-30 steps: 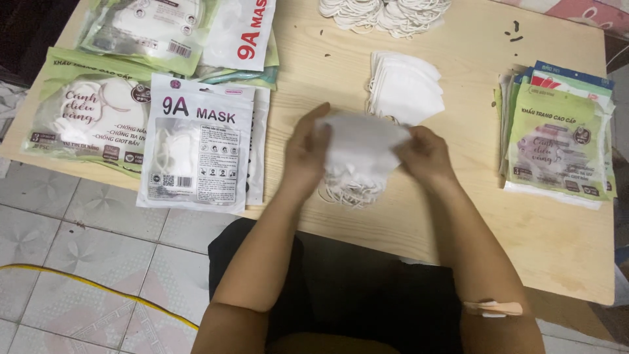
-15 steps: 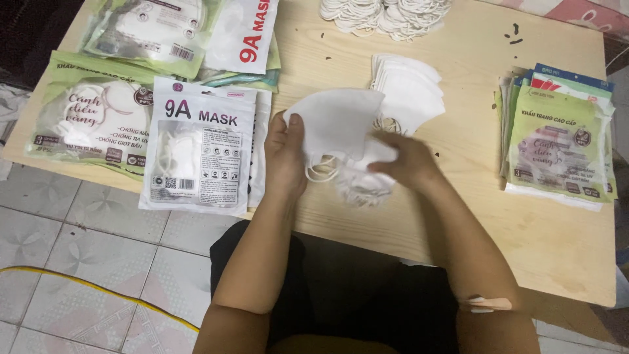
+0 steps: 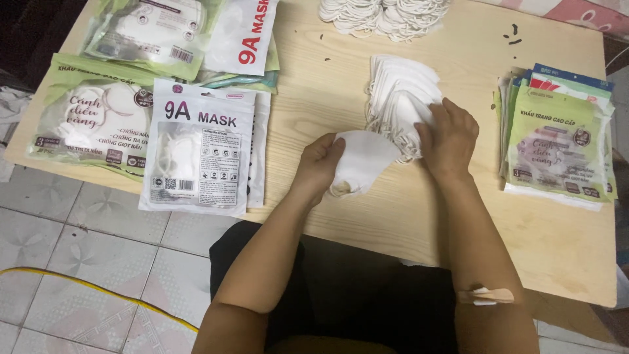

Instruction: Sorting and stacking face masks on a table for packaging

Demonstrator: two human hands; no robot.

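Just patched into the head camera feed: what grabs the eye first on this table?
At the table's middle, the left hand holds a single white mask, while the right hand rests on a stack of white masks just behind it. Sealed mask packets lie at the left edge of the wooden table, a pile of flat green pouches sits at the right, and a heap of white ear loops lies at the far edge.

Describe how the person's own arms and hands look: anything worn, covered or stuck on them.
Both forearms are bare, with no sleeves in view. The left hand and right hand wear no gloves, and no rings, watch or bracelet show. A small plaster with a white pad is stuck on the right arm near the elbow. Dark clothing covers the lap below.
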